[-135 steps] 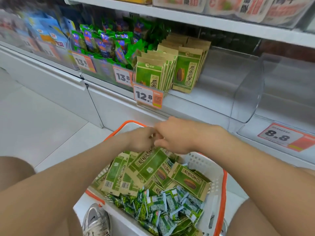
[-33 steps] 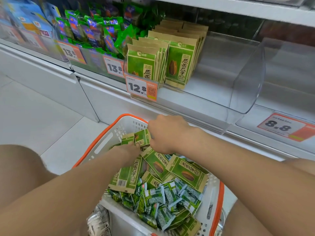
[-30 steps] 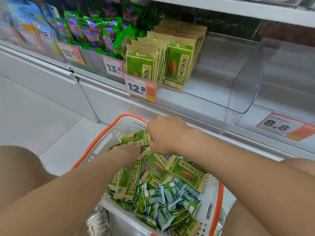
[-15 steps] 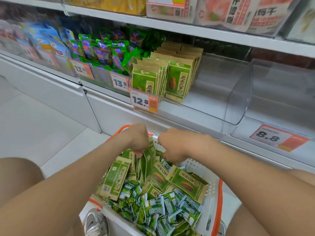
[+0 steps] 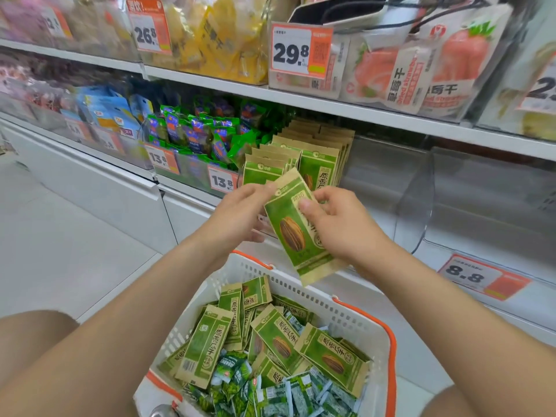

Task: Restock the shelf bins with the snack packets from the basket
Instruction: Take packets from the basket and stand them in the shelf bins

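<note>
I hold a stack of green-and-tan sunflower-seed packets [image 5: 293, 233] in the air above the basket, in front of the lower shelf. My left hand [image 5: 240, 216] supports its left edge with the fingers behind it. My right hand [image 5: 337, 224] pinches its right side, thumb on the front. Below, the white basket with orange handles [image 5: 349, 317] holds more of the same packets [image 5: 282, 338] and several small green packets [image 5: 270, 392]. On the shelf, a clear bin [image 5: 388, 176] holds two upright rows of matching packets [image 5: 316, 155] at its left; its right part is bare.
Left of that bin stand bins of blue-green packets [image 5: 195, 136] with 13.8 price tags. A second clear bin [image 5: 487, 200] to the right has an 8.8 tag [image 5: 481, 276]. The upper shelf [image 5: 346, 109] carries large bags. White floor lies at the left.
Both hands were down in the basket gathering packets; they have since risen with a stack of packets up to the level of the lower shelf. The view has tilted upward.
</note>
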`<action>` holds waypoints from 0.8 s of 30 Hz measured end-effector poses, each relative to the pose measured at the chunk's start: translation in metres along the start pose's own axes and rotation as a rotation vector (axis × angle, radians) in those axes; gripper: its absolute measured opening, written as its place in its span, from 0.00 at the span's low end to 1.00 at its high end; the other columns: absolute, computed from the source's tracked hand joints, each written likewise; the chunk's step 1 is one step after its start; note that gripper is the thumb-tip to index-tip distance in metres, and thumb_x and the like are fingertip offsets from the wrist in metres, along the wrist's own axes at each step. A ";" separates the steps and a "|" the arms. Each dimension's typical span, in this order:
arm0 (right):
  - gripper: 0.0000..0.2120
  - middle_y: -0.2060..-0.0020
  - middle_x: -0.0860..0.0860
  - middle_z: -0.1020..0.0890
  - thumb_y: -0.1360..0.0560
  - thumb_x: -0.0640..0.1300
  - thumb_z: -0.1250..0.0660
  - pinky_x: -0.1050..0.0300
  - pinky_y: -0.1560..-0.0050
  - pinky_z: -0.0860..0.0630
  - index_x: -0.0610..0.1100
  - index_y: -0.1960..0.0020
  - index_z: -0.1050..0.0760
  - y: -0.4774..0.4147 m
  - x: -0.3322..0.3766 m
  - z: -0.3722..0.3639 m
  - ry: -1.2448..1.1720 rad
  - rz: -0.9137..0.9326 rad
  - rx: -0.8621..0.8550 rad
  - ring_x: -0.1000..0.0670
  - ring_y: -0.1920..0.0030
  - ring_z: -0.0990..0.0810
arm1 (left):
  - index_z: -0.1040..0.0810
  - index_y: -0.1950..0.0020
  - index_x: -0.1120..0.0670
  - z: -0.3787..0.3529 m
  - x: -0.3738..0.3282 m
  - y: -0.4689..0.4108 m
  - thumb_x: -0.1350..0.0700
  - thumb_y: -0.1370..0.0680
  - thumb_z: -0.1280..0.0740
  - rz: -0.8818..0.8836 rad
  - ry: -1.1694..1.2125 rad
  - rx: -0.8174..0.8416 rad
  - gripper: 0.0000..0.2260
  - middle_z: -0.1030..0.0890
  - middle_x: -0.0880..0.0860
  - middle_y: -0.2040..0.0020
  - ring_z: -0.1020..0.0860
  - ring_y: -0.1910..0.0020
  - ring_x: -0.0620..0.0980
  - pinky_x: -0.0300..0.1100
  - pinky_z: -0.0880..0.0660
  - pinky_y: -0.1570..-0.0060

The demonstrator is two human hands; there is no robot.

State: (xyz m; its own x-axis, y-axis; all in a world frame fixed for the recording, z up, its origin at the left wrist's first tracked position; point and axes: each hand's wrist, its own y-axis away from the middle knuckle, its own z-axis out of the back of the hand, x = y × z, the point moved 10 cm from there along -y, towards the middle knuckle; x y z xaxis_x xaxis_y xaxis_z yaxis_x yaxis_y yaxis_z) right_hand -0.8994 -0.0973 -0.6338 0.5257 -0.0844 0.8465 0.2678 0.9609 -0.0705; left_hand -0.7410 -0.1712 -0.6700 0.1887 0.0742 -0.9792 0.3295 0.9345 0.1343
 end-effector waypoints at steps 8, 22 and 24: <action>0.07 0.60 0.50 0.12 0.15 0.47 0.35 0.53 0.59 0.16 0.46 0.46 0.20 0.002 -0.010 0.002 -0.276 -0.085 -0.048 0.51 0.60 0.12 | 0.18 0.40 0.62 0.002 -0.019 0.005 0.61 0.20 0.28 -0.170 0.270 0.012 0.10 0.12 0.60 0.51 0.13 0.54 0.56 0.47 0.15 0.55; 0.03 0.59 0.57 0.18 0.19 0.46 0.31 0.50 0.49 0.30 0.48 0.49 0.25 -0.027 0.025 0.082 0.226 0.303 -0.511 0.46 0.53 0.20 | 0.16 0.42 0.49 -0.008 -0.054 0.000 0.63 0.21 0.32 -0.658 -0.637 -0.283 0.12 0.18 0.46 0.44 0.19 0.47 0.40 0.38 0.24 0.42; 0.05 0.57 0.52 0.19 0.19 0.46 0.30 0.52 0.53 0.34 0.45 0.49 0.25 -0.045 0.005 0.074 0.335 0.184 -0.448 0.43 0.50 0.23 | 0.17 0.40 0.48 -0.017 -0.051 -0.001 0.61 0.22 0.31 -0.660 -0.820 -0.279 0.13 0.19 0.49 0.42 0.23 0.40 0.53 0.53 0.27 0.36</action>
State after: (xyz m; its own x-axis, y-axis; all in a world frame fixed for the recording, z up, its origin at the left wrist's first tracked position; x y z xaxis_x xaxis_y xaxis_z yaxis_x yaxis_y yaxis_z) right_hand -0.9680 -0.1218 -0.5872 0.8029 -0.0760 0.5913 0.4250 0.7684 -0.4784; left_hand -0.7671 -0.1700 -0.6228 0.6455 -0.6295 -0.4325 0.3905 0.7587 -0.5215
